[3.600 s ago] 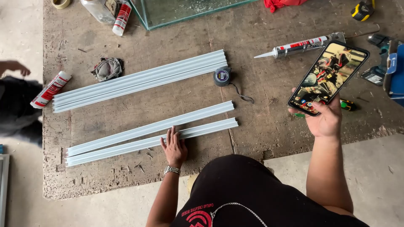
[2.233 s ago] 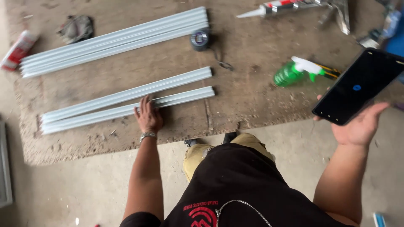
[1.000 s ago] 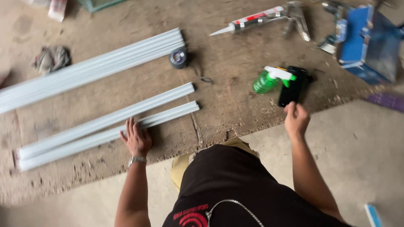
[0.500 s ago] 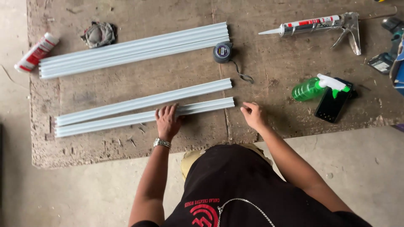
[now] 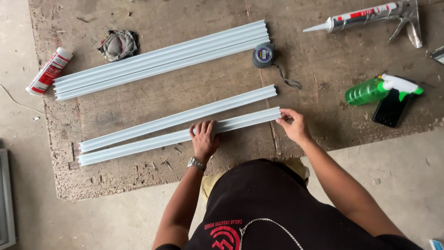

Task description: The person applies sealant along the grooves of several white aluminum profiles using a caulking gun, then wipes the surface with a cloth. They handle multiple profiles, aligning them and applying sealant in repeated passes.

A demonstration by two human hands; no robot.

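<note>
On the worn board (image 5: 323, 60), from left: a red-and-white tube (image 5: 49, 71) at its left edge; a crumpled rag (image 5: 119, 45); a bundle of pale blue strips (image 5: 162, 59) lying slantwise across the top. Below it, two separate strips run parallel: the farther strip (image 5: 152, 124) and the nearer strip (image 5: 138, 144). My left hand (image 5: 204, 139) lies flat on the nearer strip near its middle, fingers spread and pressing down. A tape measure (image 5: 264, 55) sits at the bundle's right end. My right hand (image 5: 292, 124) pinches the nearer strip's right end between thumb and fingertips. Further right: a caulking gun (image 5: 370, 15), a green spray bottle (image 5: 377, 89) touching a black phone (image 5: 391, 107).
</note>
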